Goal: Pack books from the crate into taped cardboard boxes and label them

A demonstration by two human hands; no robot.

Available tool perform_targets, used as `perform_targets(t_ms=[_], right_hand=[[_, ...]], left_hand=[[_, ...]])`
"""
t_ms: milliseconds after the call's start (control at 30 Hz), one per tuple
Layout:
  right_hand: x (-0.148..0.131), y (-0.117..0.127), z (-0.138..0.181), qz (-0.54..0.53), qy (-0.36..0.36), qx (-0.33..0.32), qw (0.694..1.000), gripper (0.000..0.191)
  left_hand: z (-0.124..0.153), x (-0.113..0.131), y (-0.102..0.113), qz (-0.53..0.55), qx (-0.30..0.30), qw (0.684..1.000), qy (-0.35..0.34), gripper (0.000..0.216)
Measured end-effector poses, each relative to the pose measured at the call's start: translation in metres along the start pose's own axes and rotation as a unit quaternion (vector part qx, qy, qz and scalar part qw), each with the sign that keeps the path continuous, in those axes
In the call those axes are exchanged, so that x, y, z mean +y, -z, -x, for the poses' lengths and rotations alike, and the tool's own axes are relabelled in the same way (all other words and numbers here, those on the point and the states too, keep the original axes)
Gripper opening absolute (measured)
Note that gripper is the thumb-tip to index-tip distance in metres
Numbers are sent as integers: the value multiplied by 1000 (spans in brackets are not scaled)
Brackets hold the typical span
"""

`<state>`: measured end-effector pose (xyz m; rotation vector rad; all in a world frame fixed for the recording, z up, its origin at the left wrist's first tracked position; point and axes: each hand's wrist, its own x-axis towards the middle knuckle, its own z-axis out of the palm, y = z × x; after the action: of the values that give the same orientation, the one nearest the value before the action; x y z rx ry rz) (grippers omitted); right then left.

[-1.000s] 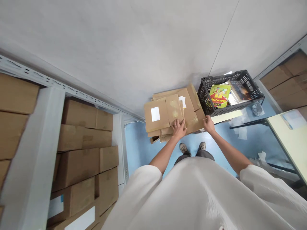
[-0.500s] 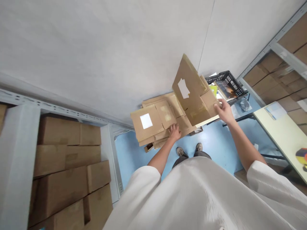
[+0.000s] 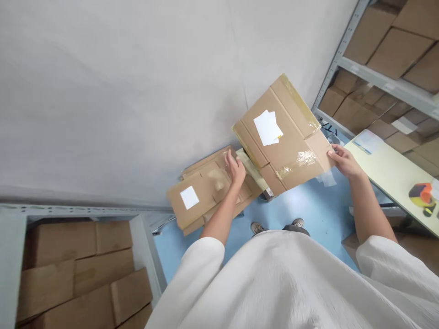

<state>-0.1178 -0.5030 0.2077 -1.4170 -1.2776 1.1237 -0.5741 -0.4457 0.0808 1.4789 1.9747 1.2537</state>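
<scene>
In my right hand (image 3: 345, 160) is the lower right corner of a flattened cardboard box (image 3: 291, 128), pinched between thumb and fingers. The box is raised and tilted, with torn white labels (image 3: 267, 128) near its middle and shiny tape along its edges. My left hand (image 3: 235, 168) is open, fingers extended, over a stack of flattened cardboard boxes (image 3: 202, 183) to the left of the held one. Whether its palm touches the stack I cannot tell. A white label (image 3: 189, 197) marks the stack's top sheet.
Shelves with cardboard boxes stand at lower left (image 3: 82, 265) and upper right (image 3: 380, 105). A pale table (image 3: 391, 169) on the right bears a tape dispenser (image 3: 423, 194) and papers. A light wall (image 3: 137, 100) rises behind the stack, above a blue floor (image 3: 302, 251).
My right hand has turned the flattened box more face-on and carried it clear of the stack. The left hand has lifted from the stack's near edge and opened. The view has shifted right.
</scene>
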Motion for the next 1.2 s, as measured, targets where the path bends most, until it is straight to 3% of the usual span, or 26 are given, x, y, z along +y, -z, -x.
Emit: perform_targets(t_ms=[133, 300, 467, 633, 800, 933, 1033, 1100, 1200], right_hand=[[13, 82, 14, 0, -22, 12, 1000, 61], [35, 190, 31, -6, -61, 23, 998, 63], [55, 278, 59, -17, -117, 32, 992, 67], [86, 342, 87, -49, -169, 63, 982, 68], [128, 384, 102, -22, -208, 115, 971, 69], [166, 403, 94, 2, -208, 286, 935, 73], [196, 403, 79, -21, -177, 427, 887, 82], [214, 396, 68, -21, -186, 451, 873, 86], [237, 384, 52, 10, -202, 441, 874, 88]], left_hand=[[-11, 75, -56, 23, -11, 994, -105, 58], [13, 166, -158, 24, -136, 967, -216, 59], [42, 232, -260, 8, -226, 952, -205, 60], [60, 272, -343, -37, -304, 935, -180, 60], [69, 289, -421, -67, -379, 910, -151, 47], [71, 300, -487, -93, -415, 899, -102, 36], [71, 313, -534, -99, -427, 896, -76, 34], [71, 323, -562, -105, -439, 891, -56, 33], [73, 338, -598, -120, -455, 882, -30, 34]])
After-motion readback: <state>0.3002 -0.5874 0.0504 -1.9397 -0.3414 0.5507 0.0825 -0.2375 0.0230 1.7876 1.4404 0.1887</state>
